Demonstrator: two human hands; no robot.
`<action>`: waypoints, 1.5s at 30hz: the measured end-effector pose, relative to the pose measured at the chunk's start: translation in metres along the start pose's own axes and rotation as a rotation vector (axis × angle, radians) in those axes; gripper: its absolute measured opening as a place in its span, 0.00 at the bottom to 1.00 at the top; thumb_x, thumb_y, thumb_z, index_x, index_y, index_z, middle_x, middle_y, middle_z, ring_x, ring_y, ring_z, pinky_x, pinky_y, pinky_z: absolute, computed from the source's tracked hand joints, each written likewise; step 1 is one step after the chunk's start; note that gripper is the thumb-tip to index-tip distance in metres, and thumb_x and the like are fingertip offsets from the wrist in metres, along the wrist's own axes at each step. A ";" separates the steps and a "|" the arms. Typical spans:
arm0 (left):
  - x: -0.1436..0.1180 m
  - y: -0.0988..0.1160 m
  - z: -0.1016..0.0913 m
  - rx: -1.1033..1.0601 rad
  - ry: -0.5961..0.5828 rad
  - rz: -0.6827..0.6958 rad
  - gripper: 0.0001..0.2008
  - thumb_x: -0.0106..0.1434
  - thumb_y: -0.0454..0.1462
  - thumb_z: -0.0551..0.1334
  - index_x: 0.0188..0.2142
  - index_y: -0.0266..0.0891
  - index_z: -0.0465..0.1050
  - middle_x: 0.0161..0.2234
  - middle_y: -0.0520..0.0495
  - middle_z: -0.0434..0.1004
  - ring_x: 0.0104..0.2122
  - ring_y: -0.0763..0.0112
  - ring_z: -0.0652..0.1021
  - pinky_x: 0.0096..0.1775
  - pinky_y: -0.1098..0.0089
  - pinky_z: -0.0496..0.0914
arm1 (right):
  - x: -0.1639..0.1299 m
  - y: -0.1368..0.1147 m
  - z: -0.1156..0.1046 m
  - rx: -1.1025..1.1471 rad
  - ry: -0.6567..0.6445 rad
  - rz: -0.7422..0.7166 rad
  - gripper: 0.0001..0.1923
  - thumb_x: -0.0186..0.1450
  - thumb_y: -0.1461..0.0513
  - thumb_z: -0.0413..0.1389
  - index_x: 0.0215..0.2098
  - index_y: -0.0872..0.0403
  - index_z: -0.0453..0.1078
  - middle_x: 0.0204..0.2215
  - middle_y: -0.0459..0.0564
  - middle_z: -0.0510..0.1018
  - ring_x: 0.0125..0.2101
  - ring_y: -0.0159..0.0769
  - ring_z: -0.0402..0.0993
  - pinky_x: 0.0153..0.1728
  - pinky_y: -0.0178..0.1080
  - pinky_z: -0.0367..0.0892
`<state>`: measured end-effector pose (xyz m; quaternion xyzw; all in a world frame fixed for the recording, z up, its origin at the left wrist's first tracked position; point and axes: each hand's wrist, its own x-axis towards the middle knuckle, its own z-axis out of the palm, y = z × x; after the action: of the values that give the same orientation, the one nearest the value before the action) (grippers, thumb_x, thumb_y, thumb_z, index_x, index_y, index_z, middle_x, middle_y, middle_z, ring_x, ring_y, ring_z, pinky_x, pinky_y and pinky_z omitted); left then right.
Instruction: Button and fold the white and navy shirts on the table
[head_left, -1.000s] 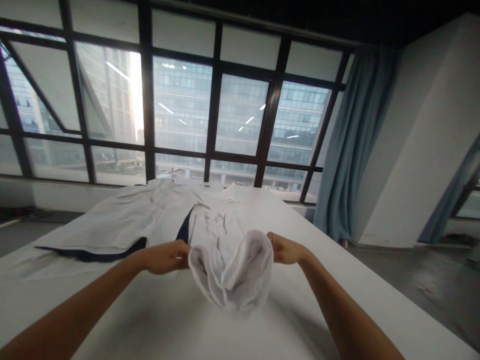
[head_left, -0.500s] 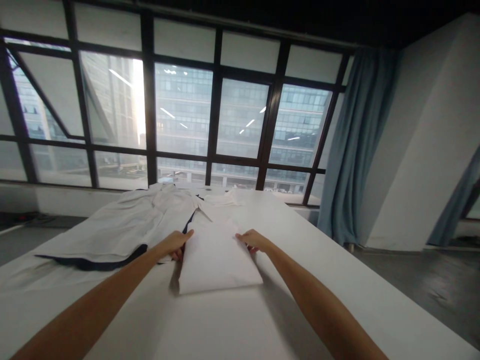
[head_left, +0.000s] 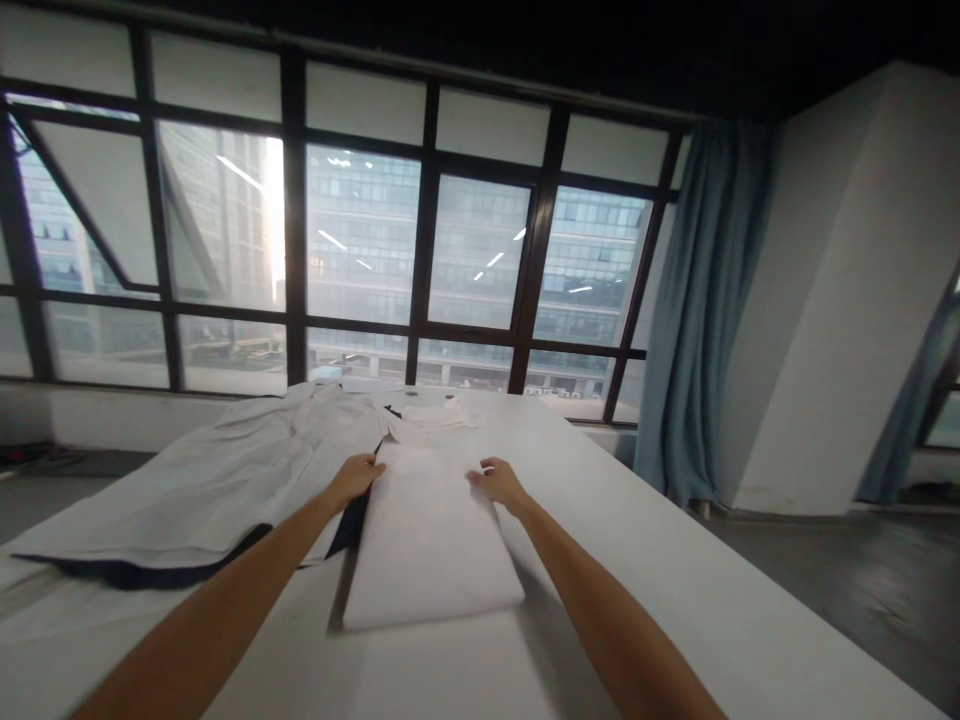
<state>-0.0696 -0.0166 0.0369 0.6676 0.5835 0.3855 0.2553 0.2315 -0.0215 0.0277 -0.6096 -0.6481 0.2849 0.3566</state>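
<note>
A white garment lies folded into a flat rectangle on the white table. My left hand rests on its far left corner, fingers flat and together. My right hand presses its far right edge with fingers spread. Neither hand grips the cloth. Just beyond the fold, a small folded white collar piece sits on the table.
A larger white garment with a dark blue lining is spread over the table's left side. Tall dark-framed windows stand behind the table. A blue curtain hangs at the right beside a white wall.
A second ago both hands held the white cloth bunched up above the table. It now lies folded flat, and both hands have slid to its far end.
</note>
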 end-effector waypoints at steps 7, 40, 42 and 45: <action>-0.032 0.015 0.008 0.674 0.068 0.086 0.26 0.67 0.45 0.49 0.58 0.28 0.62 0.52 0.31 0.72 0.51 0.55 0.73 0.50 0.62 0.66 | -0.051 -0.015 0.000 -0.576 0.055 -0.077 0.28 0.68 0.51 0.48 0.59 0.60 0.62 0.51 0.62 0.74 0.52 0.45 0.70 0.50 0.42 0.64; -0.061 0.014 0.055 0.791 -0.074 0.318 0.30 0.69 0.46 0.44 0.62 0.26 0.57 0.66 0.30 0.50 0.66 0.53 0.52 0.62 0.53 0.50 | -0.070 -0.029 0.028 -0.742 -0.151 -0.320 0.34 0.70 0.47 0.36 0.68 0.57 0.48 0.68 0.59 0.46 0.67 0.46 0.39 0.63 0.54 0.38; -0.046 -0.001 0.061 0.766 -0.111 0.227 0.31 0.69 0.48 0.44 0.63 0.28 0.55 0.66 0.30 0.48 0.66 0.53 0.52 0.61 0.53 0.52 | -0.053 -0.019 0.036 -0.705 -0.196 -0.265 0.37 0.70 0.45 0.34 0.69 0.58 0.45 0.68 0.59 0.44 0.67 0.46 0.37 0.63 0.54 0.36; -0.037 -0.014 0.063 0.745 -0.163 0.192 0.34 0.69 0.50 0.42 0.64 0.27 0.54 0.66 0.30 0.48 0.66 0.54 0.52 0.61 0.54 0.52 | -0.041 -0.006 0.042 -0.653 -0.255 -0.251 0.40 0.69 0.42 0.33 0.69 0.59 0.42 0.69 0.59 0.42 0.68 0.45 0.35 0.63 0.54 0.35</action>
<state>-0.0275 -0.0428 -0.0181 0.7945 0.5963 0.1149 0.0038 0.1944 -0.0604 0.0032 -0.5668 -0.8137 0.0906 0.0919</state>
